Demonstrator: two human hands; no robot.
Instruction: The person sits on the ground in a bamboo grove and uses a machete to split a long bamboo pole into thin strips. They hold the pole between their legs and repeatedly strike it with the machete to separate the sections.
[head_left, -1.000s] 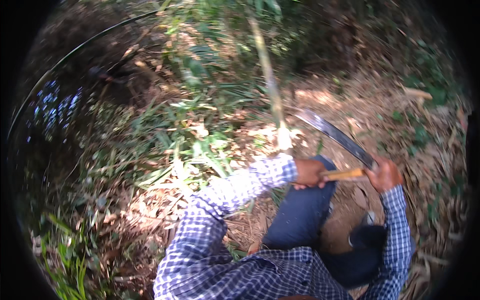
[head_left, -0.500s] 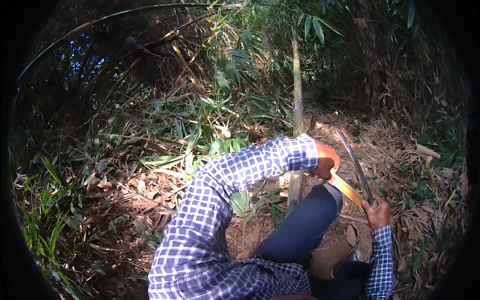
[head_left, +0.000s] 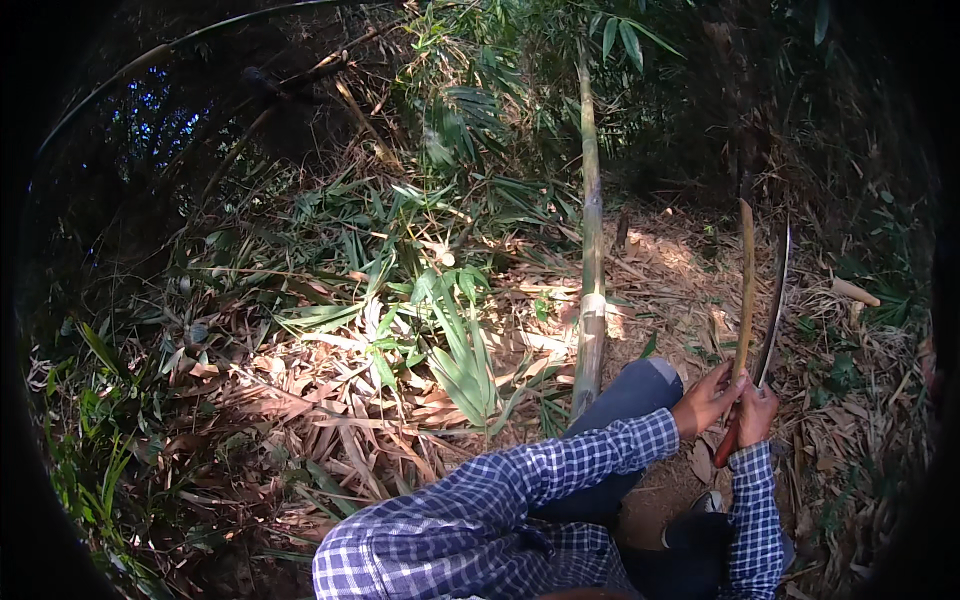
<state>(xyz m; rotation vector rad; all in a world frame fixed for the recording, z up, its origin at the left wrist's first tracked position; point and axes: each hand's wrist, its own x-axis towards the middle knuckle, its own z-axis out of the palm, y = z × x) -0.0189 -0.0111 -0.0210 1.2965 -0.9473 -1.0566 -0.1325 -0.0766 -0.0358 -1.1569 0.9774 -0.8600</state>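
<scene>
The left hand's [head_left: 708, 402] fingers pinch the stick [head_left: 747, 290]; the right hand's [head_left: 757, 412] clench the knife [head_left: 776, 310] just beside it. A slip could nick the left thumb.

We find the light dappled and uneven: sun falls in strong patches on the litter [head_left: 330, 365] and brightens a band of the stalk [head_left: 593, 303], while the thicket [head_left: 680, 130] behind sinks into deep shade with little detail. The knife [head_left: 773, 310] carries a thin glint along its edge. We record the left hand [head_left: 705, 402] and right hand [head_left: 757, 414] as reasonably sharp. Toward the rim, we note softened, darkened foliage [head_left: 85, 400], fisheye distortion and black corners; blue-violet specks [head_left: 145, 118] shine at upper left.
</scene>
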